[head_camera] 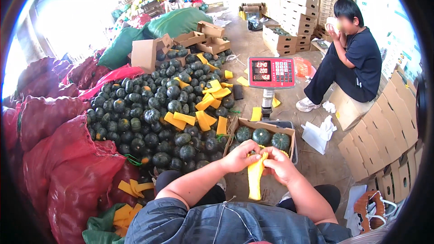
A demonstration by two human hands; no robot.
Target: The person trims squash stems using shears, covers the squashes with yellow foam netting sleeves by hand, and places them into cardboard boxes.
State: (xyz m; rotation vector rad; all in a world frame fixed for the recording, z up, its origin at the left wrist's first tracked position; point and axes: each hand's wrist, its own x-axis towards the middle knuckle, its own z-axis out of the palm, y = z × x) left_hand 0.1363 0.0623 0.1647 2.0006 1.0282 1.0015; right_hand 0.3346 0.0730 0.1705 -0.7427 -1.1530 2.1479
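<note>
My left hand [241, 157] and my right hand [279, 164] pinch the top of a yellow foam net sleeve [255, 183], which hangs down between them. The sleeve looks flattened and narrow. Just beyond my hands sits an open cardboard carton [288, 130] with several dark green squashes [261, 136] inside. My hands and forearms hide its near side. Under the carton, part of a grey tray [295, 156] shows. Behind it rises a red digital scale display [272, 72] on a metal post, with its figures lit.
A large heap of green squashes [152, 117] spreads to the left, with yellow foam sleeves [205, 120] strewn over it. Red mesh sacks [73, 162] stand at far left. Cardboard cartons [379, 135] line the right. A person [356, 54] sits there on a box.
</note>
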